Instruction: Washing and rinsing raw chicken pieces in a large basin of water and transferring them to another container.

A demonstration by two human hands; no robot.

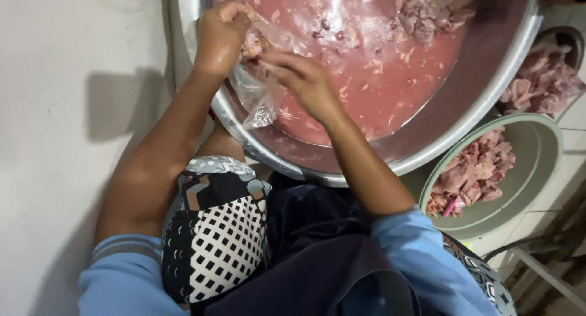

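Note:
A large steel basin (464,102) holds pinkish-red liquid and raw meat pieces (430,11) at its far side. My left hand (221,32) grips the top of a clear plastic bag (256,96) at the basin's near left rim. The bag hangs over the rim with some meat inside. My right hand (305,81) is at the bag's mouth, fingers pinched on its edge beside a bit of meat.
A pale green bowl (537,151) with raw meat pieces and a pink utensil stands to the right of the basin. Another container of meat (543,78) sits behind it. White floor lies to the left. My knees in patterned cloth are below the basin.

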